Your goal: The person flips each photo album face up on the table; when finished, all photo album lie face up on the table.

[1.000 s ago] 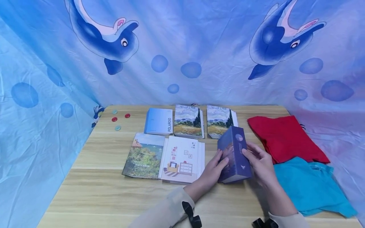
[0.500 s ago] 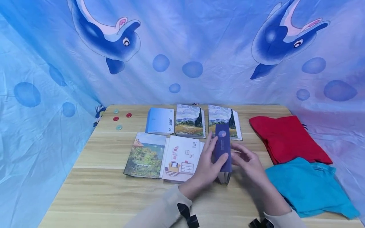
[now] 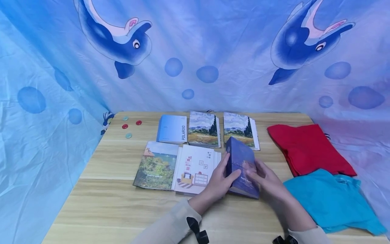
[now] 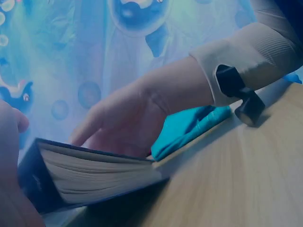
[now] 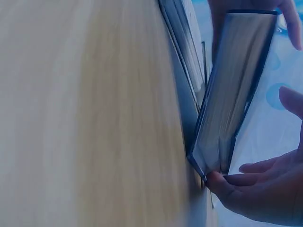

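Note:
A thick dark blue photo album [image 3: 242, 169] is held tilted between both hands over the near middle of the table, cover facing up and right. My left hand [image 3: 217, 181] grips it along the spine, thumb over the cover's left side. At the opposite long edge, my right hand [image 3: 269, 179] holds it from below. The right wrist view has a right-hand finger at the lower corner of the page block [image 5: 229, 90], with the thumb raised off the cover. From the left wrist, the page ends [image 4: 94, 172] show between the two covers.
An open photo album [image 3: 158, 169] lies to the left. Behind stand a blue Polaroid album [image 3: 172, 128] and two landscape-painted albums [image 3: 203, 130]. Folded red cloth [image 3: 310, 147] and turquoise cloth [image 3: 326, 200] lie at the right. Several small buttons [image 3: 128, 135] sit at the far left.
The dark blue album has rolled from cover toward the left, through spine up, to cover toward the right, shifting slightly left. Both hands have shifted their hold with it.

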A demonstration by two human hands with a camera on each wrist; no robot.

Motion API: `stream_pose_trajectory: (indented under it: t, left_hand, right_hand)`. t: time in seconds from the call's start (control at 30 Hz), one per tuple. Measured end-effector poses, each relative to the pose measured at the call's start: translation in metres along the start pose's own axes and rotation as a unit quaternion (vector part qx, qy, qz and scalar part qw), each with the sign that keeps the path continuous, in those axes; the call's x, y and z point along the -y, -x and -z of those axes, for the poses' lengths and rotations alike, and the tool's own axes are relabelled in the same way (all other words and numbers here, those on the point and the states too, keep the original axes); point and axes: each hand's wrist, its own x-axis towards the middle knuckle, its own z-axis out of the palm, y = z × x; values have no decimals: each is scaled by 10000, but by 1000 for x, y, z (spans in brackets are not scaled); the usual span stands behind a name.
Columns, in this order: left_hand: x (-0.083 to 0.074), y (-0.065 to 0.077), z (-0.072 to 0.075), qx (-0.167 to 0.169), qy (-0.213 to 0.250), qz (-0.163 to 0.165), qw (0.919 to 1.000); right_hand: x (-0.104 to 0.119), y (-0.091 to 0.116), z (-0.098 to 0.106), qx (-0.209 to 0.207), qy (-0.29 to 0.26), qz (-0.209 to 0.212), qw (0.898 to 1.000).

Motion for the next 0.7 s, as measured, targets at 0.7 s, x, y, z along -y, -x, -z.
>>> stream_pose_trajectory:
  t: [0.7]
  left_hand:
    - [11,2,29,-126,-256,250,9993]
  right_hand:
    - [5,7,7,-818,1888,377,9779]
